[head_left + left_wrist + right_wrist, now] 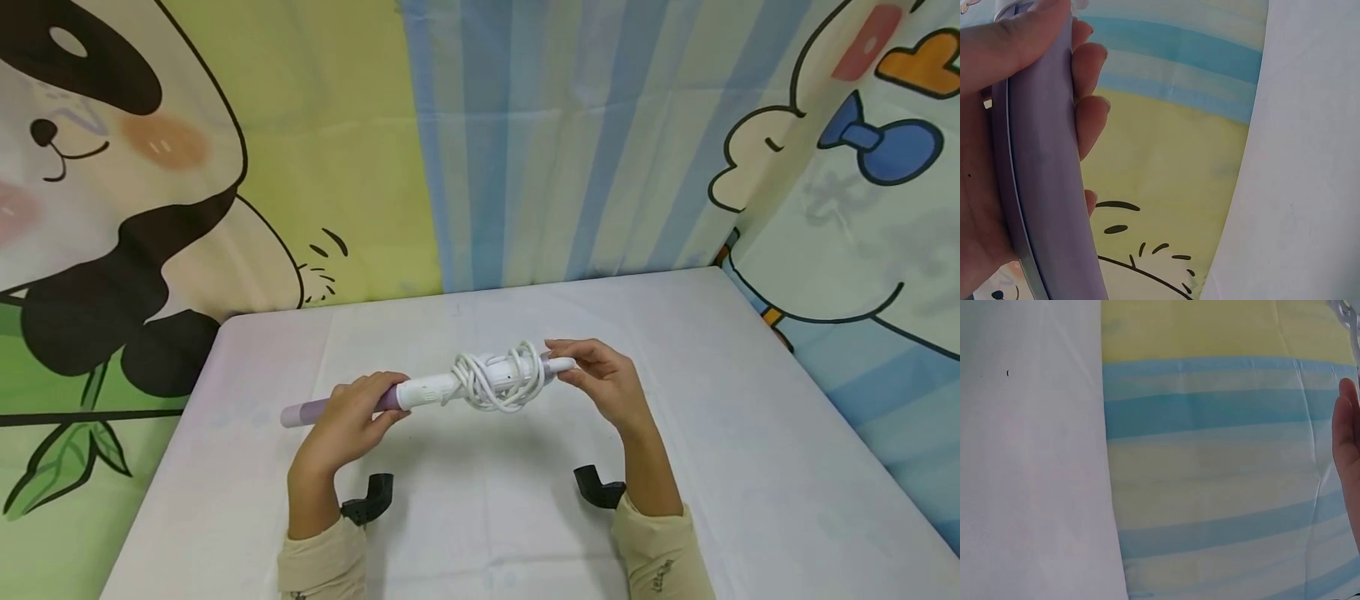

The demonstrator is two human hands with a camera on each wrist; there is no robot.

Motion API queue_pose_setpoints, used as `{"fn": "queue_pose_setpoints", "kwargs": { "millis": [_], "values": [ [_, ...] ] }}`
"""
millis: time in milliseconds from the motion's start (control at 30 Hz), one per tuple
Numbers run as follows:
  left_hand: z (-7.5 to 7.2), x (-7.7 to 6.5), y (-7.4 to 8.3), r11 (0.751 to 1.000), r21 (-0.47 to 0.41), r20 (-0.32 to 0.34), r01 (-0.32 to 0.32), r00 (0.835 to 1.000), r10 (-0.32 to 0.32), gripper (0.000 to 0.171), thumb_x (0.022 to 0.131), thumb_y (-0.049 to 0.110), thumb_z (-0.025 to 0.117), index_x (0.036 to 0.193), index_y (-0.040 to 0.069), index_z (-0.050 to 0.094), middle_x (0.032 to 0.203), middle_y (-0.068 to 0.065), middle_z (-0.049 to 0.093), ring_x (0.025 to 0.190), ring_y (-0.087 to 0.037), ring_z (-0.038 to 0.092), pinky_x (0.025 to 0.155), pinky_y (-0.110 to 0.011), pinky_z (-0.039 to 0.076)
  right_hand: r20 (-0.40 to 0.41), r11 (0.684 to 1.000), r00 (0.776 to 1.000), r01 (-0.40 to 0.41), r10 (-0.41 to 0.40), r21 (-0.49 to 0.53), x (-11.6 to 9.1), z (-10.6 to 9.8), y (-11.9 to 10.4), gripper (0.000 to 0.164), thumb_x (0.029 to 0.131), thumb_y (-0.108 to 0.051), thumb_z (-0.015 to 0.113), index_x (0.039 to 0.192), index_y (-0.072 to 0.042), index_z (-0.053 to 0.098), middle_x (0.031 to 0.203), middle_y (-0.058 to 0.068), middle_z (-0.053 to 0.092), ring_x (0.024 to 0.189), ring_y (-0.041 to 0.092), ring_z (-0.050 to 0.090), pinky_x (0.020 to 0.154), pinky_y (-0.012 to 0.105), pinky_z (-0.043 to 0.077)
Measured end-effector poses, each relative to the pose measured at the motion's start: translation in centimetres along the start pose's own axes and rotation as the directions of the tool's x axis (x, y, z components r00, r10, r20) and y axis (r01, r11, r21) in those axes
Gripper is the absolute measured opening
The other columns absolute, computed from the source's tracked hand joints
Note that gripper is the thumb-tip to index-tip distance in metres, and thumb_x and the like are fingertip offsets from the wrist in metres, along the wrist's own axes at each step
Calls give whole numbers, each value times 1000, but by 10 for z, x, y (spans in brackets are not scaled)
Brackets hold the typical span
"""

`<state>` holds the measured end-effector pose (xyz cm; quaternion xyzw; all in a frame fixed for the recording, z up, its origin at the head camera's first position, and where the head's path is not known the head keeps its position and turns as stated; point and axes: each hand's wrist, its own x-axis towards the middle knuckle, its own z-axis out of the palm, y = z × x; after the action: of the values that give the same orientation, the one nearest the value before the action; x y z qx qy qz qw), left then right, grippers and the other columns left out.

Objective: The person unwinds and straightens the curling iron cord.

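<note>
A curling iron (pixel 426 391) with a purple barrel and white handle is held up level over the table, its white cord (pixel 486 388) wound in several loops round the handle. My left hand (pixel 347 423) grips the barrel, thumb on the near side. In the left wrist view the purple barrel (pixel 1054 162) lies across the palm, fingertips showing past its edge. With thumb and fingers, my right hand (pixel 613 389) pinches the white end of the handle beyond the loops. Only the edge of the right hand (pixel 1346 437) and a bit of cord (pixel 1349 314) show in the right wrist view.
A white-covered table (pixel 480 533) lies beneath both hands. Behind it hangs a printed curtain (pixel 345 150) with cartoon animals and blue stripes, which continues on the right side. Black curved mounts (pixel 373 498) stick out from the wrists.
</note>
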<state>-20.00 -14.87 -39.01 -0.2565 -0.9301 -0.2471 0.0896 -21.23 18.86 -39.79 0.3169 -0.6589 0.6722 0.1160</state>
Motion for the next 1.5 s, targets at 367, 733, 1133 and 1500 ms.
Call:
{"fn": "queue_pose_setpoints", "kwargs": {
  "millis": [367, 733, 1133, 1500],
  "values": [
    [-2, -2, -3, 998, -21, -23, -51, 998, 50, 34, 74, 16, 73, 105, 13, 59, 98, 2, 66, 89, -15, 60, 72, -33, 33, 272, 974, 959, -134, 81, 182, -3, -7, 3, 15, 87, -14, 61, 82, -5, 51, 127, -3, 54, 134, 17, 33, 99, 25, 38],
    [1, -1, -2, 996, -89, 33, -13, 999, 16, 32, 77, 16, 71, 106, 14, 59, 99, 3, 65, 88, -14, 59, 74, -33, 32, 254, 985, 967, -74, 33, 155, -3, -9, 3, 9, 88, -16, 59, 89, -7, 61, 126, -3, 57, 131, 20, 37, 100, 28, 37],
    [3, 2, -2, 997, -13, 16, 82, 997, -82, 33, 81, 20, 68, 110, 7, 58, 101, -5, 65, 88, -21, 61, 69, -38, 37, -118, 906, 910, -368, 397, 210, 3, 16, 7, 41, 94, -19, 50, 127, 0, 36, 114, -1, 51, 100, 8, 58, 74, 24, 52],
    [5, 4, -1, 996, -32, 27, 80, 996, -80, 34, 82, 23, 66, 112, 7, 56, 101, -5, 65, 86, -18, 59, 68, -39, 39, -110, 868, 882, -417, 458, 270, 8, 50, 14, 52, 92, -39, 48, 123, 2, 48, 103, -7, 62, 93, 6, 60, 81, 23, 49]
  ]
}}
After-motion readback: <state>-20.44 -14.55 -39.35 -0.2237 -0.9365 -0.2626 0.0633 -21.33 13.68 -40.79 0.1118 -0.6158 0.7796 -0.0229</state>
